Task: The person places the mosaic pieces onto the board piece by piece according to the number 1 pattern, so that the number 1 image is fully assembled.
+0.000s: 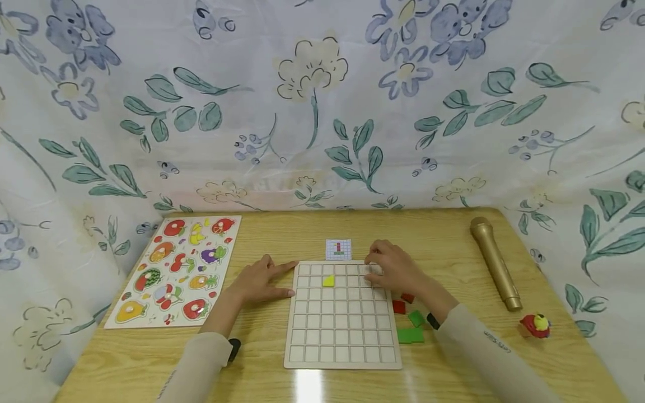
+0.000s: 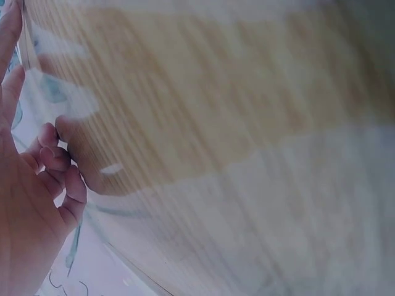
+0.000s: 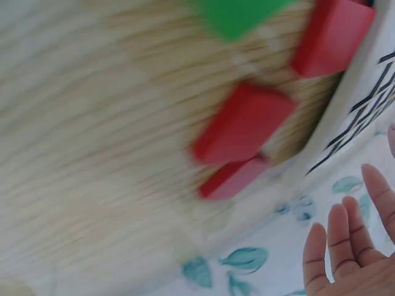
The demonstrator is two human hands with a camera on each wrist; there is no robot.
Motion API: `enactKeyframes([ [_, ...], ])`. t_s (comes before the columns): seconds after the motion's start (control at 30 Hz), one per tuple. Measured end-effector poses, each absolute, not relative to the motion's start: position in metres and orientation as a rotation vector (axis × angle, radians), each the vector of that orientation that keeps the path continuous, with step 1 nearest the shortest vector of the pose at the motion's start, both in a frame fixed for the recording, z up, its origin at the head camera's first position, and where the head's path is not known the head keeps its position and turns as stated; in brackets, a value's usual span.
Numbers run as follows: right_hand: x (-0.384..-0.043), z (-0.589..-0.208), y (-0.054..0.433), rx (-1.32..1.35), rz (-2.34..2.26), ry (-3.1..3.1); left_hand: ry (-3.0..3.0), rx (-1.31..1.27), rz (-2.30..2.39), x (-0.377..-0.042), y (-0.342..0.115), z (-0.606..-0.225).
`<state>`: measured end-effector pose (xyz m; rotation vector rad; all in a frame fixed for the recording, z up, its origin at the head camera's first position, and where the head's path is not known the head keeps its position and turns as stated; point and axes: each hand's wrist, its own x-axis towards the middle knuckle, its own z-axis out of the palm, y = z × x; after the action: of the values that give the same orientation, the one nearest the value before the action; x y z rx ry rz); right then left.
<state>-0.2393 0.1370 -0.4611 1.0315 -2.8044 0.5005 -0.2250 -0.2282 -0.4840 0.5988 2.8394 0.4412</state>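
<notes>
A wooden grid board (image 1: pixel 342 321) lies flat on the table, with a yellow piece (image 1: pixel 328 281) in its second row. My left hand (image 1: pixel 258 282) touches the board's upper left edge with index finger and thumb stretched out; its other fingers (image 2: pixel 57 157) are bent in the left wrist view. Over the board's upper right corner is my right hand (image 1: pixel 398 271), fingers spread and slightly bent, with no piece visible in it. Beside the board's right edge lie red pieces (image 1: pixel 399 307) and green pieces (image 1: pixel 410 335). A small pattern card (image 1: pixel 338 249) sits just beyond the board.
A fruit puzzle board (image 1: pixel 173 274) lies at the left. On the right are a gold microphone (image 1: pixel 496 263) and a small red and yellow toy (image 1: pixel 536 325). A floral curtain (image 1: pixel 312 140) hangs behind the wooden table (image 1: pixel 252 358).
</notes>
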Motion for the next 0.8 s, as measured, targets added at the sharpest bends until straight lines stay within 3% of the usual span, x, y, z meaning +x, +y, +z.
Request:
enactKeyframes([
  [0.8,-0.223,-0.472,0.208,0.934,0.491,-2.774,2.804,0.563,0.508,-0.223,-0.225,-0.476],
])
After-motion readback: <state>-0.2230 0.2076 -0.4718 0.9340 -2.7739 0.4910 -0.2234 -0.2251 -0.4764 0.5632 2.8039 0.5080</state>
